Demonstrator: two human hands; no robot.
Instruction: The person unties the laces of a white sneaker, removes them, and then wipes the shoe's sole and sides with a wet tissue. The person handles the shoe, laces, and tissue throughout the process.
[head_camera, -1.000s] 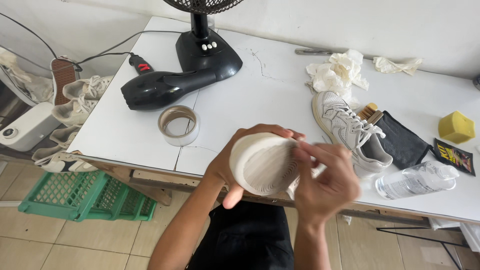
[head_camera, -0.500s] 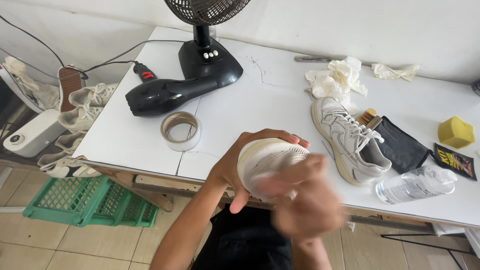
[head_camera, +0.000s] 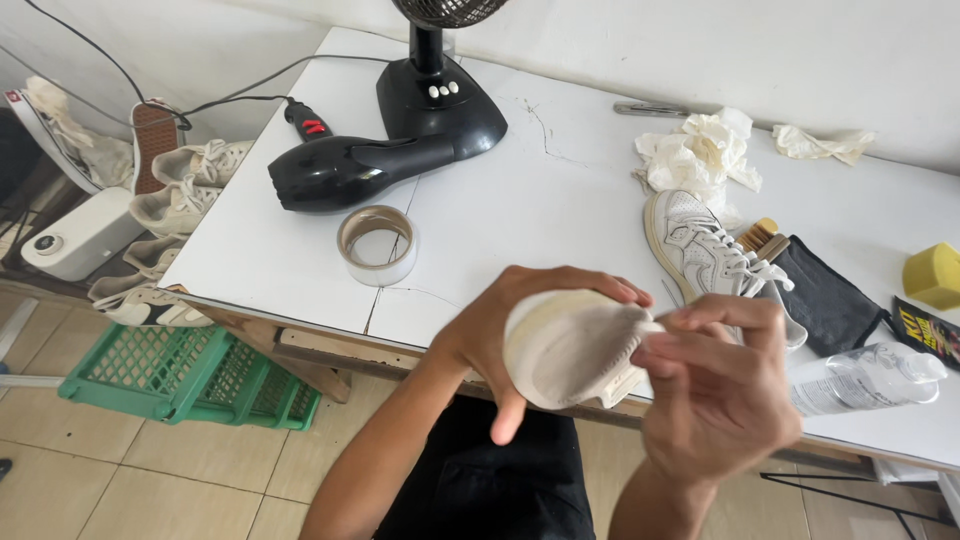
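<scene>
My left hand (head_camera: 490, 335) grips a white shoe (head_camera: 570, 350) from behind, in front of the table edge, with its worn off-white sole turned up toward me. My right hand (head_camera: 720, 395) is at the sole's right edge, thumb and fingers pinched together on the rim. Whether a small cloth sits between those fingers cannot be told. A second white sneaker (head_camera: 700, 245) lies on its side on the white table (head_camera: 560, 190), just beyond my right hand.
On the table are a black hair dryer (head_camera: 350, 170), a tape roll (head_camera: 377, 245), a black fan base (head_camera: 440, 105), crumpled cloths (head_camera: 695, 155), a brush (head_camera: 760, 238), a black cloth (head_camera: 825, 300), a plastic bottle (head_camera: 865, 378) and a yellow sponge (head_camera: 935, 275). A green crate (head_camera: 190, 375) and worn shoes (head_camera: 180, 190) sit at left.
My right hand swept quickly down across the sole and is now back at its right edge. My left hand kept holding the shoe in about the same place.
</scene>
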